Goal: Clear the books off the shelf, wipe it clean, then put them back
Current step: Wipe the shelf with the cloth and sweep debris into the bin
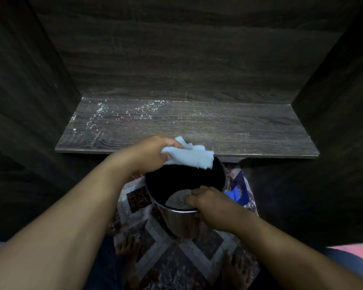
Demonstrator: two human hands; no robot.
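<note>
Dust (pixel 134 114) speckles the shelf (pixel 239 126) behind the bucket (pixel 176 222). Over its far rim the left hand (pixel 149 155) pinches a cloth (pixel 191 156) in curled fingers; the right hand (pixel 212 206) curls its fingers over the near rim.

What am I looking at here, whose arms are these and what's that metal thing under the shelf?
No machine here: the camera sits on a person's head and looks down at their own arms. The left hand grips a pale blue cloth above a metal bucket, which the right hand holds by its rim, just below the front edge of a dark wooden shelf. The shelf carries no books, only white dust specks, mostly on its left part. Underneath are a patterned floor and bare feet.
</note>
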